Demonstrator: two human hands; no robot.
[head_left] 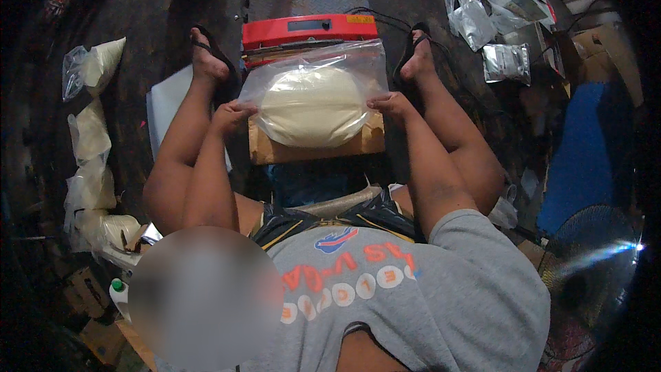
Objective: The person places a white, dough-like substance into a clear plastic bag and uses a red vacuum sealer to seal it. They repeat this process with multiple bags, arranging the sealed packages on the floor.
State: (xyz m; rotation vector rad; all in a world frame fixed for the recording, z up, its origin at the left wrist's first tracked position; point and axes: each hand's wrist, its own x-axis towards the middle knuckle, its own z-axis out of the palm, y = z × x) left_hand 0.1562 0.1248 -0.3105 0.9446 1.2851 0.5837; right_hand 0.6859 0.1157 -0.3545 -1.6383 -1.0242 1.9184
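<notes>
A clear plastic bag of pale cream powder (313,114) lies on a cardboard box (317,150) between my legs. My left hand (235,111) pinches the bag's left side, and my right hand (390,105) pinches its right side. The bag's flat top end stretches away from me to a red heat sealer (310,29) with a dark display and a knob. Bag film covers part of the sealer's near edge. Whether the bag's mouth sits inside the sealing jaw I cannot tell.
Filled bags of powder (91,134) stand in a row at the left. Silver foil pouches (506,63) lie at the far right beside cartons. A blue panel (578,155) and a fan (585,269) are at the right. A white sheet (171,107) lies under my left leg.
</notes>
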